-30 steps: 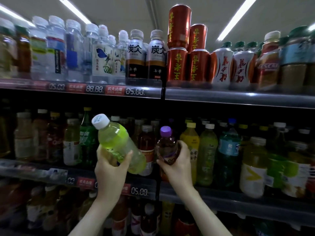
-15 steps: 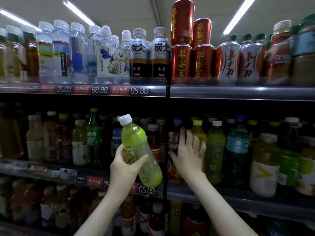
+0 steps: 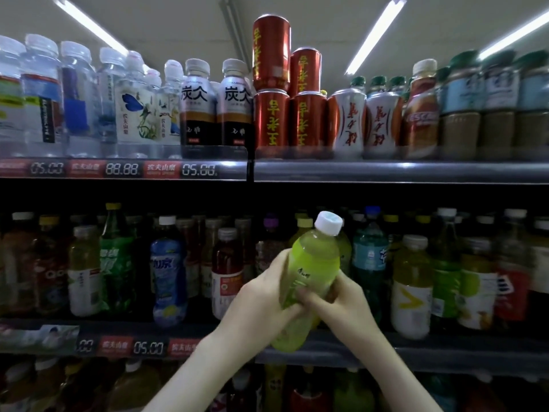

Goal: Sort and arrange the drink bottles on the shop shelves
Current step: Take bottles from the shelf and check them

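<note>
A light green drink bottle with a white cap is held up in front of the middle shelf, tilted a little to the right. My left hand grips its lower left side. My right hand curls round its lower right side, fingers across the front of the label. The bottle's base hangs just in front of the shelf's front edge. Behind it, the purple-capped dark bottle stands in the middle shelf's row.
The middle shelf is packed with upright bottles: a green soda bottle, a blue-labelled bottle, a red-labelled tea bottle. The top shelf carries water bottles, stacked red cans and more bottles. A lower shelf shows bottle tops.
My left hand carried the green bottle to the right and turned it more upright. My right hand left the purple-capped bottle on the shelf and came onto the green bottle.
</note>
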A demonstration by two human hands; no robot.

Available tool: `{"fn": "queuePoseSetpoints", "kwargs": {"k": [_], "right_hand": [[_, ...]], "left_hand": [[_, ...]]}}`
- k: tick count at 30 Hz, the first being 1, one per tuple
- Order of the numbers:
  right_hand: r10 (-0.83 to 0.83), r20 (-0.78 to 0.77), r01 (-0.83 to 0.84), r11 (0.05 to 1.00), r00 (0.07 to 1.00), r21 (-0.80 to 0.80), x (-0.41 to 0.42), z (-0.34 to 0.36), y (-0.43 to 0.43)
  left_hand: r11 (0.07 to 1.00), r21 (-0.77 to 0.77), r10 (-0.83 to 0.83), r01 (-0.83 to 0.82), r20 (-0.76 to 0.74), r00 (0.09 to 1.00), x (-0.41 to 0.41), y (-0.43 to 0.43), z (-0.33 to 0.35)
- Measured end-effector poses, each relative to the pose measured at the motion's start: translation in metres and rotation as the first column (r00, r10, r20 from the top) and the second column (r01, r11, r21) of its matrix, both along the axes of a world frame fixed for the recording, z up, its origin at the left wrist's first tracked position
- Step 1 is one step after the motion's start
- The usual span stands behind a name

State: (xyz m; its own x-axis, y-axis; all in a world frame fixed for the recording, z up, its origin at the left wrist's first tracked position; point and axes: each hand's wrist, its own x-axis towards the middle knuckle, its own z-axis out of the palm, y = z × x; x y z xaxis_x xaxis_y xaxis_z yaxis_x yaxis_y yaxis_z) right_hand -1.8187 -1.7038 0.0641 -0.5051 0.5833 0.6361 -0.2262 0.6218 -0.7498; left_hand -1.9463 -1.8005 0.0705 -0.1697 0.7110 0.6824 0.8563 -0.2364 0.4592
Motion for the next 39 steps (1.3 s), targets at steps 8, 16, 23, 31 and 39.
{"fn": "queuePoseSetpoints", "kwargs": {"k": [8,16,23,31,39], "right_hand": [[-0.295,-0.055,0.284,0.947,0.954,-0.15,0.067,-0.004,0.024],[-0.509,-0.027,0.491,0.841,0.86,-0.227,0.112,-0.002,0.043],[-0.538,-0.013,0.52,0.82,0.843,-0.24,0.132,-0.004,0.046],[-0.566,-0.029,0.544,0.805,0.824,-0.238,0.145,-0.005,0.047],[-0.568,-0.045,0.553,0.814,0.822,-0.178,0.152,-0.006,0.045]], "left_hand": [[0.989,0.105,0.127,-0.101,-0.285,0.95,0.021,0.055,0.006],[0.974,0.211,0.131,-0.08,-0.237,0.963,0.069,0.116,0.017],[0.912,-0.02,0.378,-0.411,-0.351,0.857,0.083,0.164,0.051],[0.981,0.09,0.183,-0.173,-0.118,0.976,0.098,0.154,0.03],[0.978,0.19,-0.102,0.081,0.101,0.99,0.097,0.108,-0.007]]}}
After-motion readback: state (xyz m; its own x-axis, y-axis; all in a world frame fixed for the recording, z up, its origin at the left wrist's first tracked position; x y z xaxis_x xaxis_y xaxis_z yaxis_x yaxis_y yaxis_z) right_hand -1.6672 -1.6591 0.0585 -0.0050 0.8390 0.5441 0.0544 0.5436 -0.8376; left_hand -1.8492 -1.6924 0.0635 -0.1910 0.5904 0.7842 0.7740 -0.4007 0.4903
